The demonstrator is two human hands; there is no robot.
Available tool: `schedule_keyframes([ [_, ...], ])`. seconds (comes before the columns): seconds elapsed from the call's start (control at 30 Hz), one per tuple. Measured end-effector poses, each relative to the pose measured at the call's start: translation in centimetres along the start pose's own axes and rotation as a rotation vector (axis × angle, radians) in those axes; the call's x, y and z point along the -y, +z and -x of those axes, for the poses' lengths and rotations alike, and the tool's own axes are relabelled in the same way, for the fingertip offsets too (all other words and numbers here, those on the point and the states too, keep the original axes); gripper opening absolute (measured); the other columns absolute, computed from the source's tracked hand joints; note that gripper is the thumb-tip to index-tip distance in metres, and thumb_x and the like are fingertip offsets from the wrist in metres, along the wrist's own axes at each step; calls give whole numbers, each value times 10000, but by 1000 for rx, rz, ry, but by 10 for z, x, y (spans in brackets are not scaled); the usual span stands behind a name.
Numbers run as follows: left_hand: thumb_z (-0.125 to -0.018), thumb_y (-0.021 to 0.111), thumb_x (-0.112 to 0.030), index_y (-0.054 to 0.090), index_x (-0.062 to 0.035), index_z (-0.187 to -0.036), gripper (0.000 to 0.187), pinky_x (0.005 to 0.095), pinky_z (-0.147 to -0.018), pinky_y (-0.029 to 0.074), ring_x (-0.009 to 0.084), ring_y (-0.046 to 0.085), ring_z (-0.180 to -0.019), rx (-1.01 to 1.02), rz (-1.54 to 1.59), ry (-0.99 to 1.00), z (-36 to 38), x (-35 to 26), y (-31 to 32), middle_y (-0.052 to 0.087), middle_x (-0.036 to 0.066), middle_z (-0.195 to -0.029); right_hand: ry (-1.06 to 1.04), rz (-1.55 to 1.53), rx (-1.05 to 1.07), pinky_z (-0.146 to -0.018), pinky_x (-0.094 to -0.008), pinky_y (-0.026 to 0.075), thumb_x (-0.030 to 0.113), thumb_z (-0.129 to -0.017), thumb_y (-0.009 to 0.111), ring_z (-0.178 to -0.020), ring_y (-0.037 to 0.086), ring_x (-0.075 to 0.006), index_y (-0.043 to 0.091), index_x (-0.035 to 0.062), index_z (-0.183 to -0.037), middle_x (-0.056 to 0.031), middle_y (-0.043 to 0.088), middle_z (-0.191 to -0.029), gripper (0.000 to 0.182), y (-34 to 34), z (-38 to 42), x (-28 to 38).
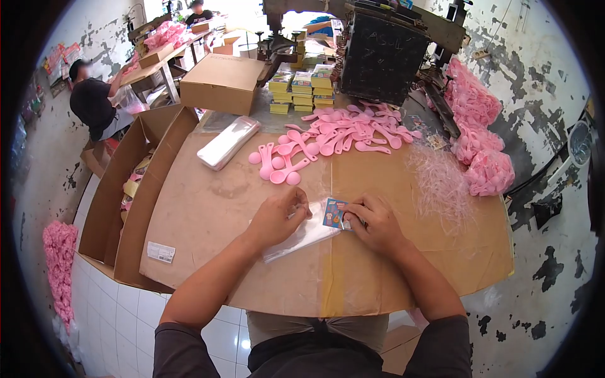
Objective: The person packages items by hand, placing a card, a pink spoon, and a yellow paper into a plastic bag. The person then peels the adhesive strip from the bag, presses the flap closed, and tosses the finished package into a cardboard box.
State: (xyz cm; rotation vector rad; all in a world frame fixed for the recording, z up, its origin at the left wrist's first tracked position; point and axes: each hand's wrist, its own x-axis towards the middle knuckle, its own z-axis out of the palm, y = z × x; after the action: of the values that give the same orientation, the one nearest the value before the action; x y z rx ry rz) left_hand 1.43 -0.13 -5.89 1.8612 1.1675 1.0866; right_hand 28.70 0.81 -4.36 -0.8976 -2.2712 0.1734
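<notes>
A small blue printed card [332,213] is pinched between the thumb and fingers of my right hand [378,225]. It lies over the end of a clear plastic bag [307,237] on the cardboard-covered table. My left hand [279,217] is beside the bag's left side, thumb and fingers curled together. Whether they grip the bag's thin film cannot be made out. Just beyond my hands lie loose pink plastic scoops [287,173], the nearest ones close to my left hand. A larger pile of pink scoops [343,132] spreads behind them.
Behind are a bundle of clear bags [229,142], stacked cards [302,88], a closed carton [222,79] and a black machine box [384,53]. Shredded plastic [441,179] and pink bagged scoops [488,170] are right. An open carton [135,189] borders the left; a person [94,101] sits beyond.
</notes>
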Motion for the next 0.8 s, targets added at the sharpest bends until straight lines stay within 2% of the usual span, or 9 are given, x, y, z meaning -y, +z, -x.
schedule_keyframes([
  [0.17,-981,527,-71,478,-15,-1062,110,427,-808,554,314,745,-903,27,4,7,1,-11,-9,718,183,-955,-22,81,2,-797,-418,473,93,-830,730,-871,611,-287,750,72,-1081,-91,650,-968,252,0,1,-3],
  [0.27,-975,553,-65,499,-15,-1028,91,415,-889,542,295,736,-964,-15,42,30,1,-8,-9,715,181,-1035,-12,69,0,-803,-424,474,91,-830,719,-874,606,-291,750,76,-1086,-92,648,-969,258,1,2,-5],
  [0.37,-963,583,-46,513,-20,-975,75,385,-933,532,255,719,-1005,-116,173,203,-6,-2,-11,712,162,-1106,-3,42,-5,-803,-423,475,89,-832,715,-873,609,-292,751,80,-1092,-93,647,-963,263,1,2,-4],
  [0.47,-976,607,-28,546,-27,-962,63,366,-946,529,222,706,-997,-83,512,36,-6,-1,-15,722,130,-1080,5,6,-1,-783,-416,483,79,-837,709,-856,618,-288,751,81,-1110,-97,645,-952,276,0,3,-5],
  [0.57,-1015,610,-37,580,-15,-1009,38,337,-913,557,208,724,-980,49,661,-20,-6,-3,-19,742,137,-1032,37,-118,-13,-752,-387,505,23,-842,699,-838,641,-269,750,71,-1133,-103,649,-955,299,-3,2,-7],
  [0.67,-1035,623,-64,599,-2,-1059,71,316,-854,588,193,744,-952,64,658,-138,-2,-15,-15,763,143,-997,110,-287,-67,-764,-343,537,-41,-857,689,-877,677,-227,736,59,-1172,-106,670,-1012,334,-6,0,-5],
  [0.7,-1034,634,-77,588,19,-1161,166,310,-820,606,192,756,-938,54,646,-130,-3,-12,-11,772,153,-1007,120,-308,-89,-788,-328,550,-54,-872,686,-914,690,-208,721,53,-1206,-108,681,-1053,352,-9,-2,-3],
  [0.73,-1034,635,-72,575,27,-1201,203,325,-834,611,206,756,-944,61,640,-149,-2,-11,-9,769,163,-1015,132,-328,-110,-812,-314,563,-68,-887,684,-951,703,-189,706,47,-1239,-111,691,-1094,372,-10,-2,-2],
  [0.8,-1032,637,-62,549,42,-1280,283,354,-863,622,234,756,-955,75,627,-190,-2,-12,-7,764,184,-1029,309,-597,-193,-882,-309,567,-53,-929,675,-1039,695,-174,649,23,-1310,-121,683,-1180,390,-2,1,-2],
])
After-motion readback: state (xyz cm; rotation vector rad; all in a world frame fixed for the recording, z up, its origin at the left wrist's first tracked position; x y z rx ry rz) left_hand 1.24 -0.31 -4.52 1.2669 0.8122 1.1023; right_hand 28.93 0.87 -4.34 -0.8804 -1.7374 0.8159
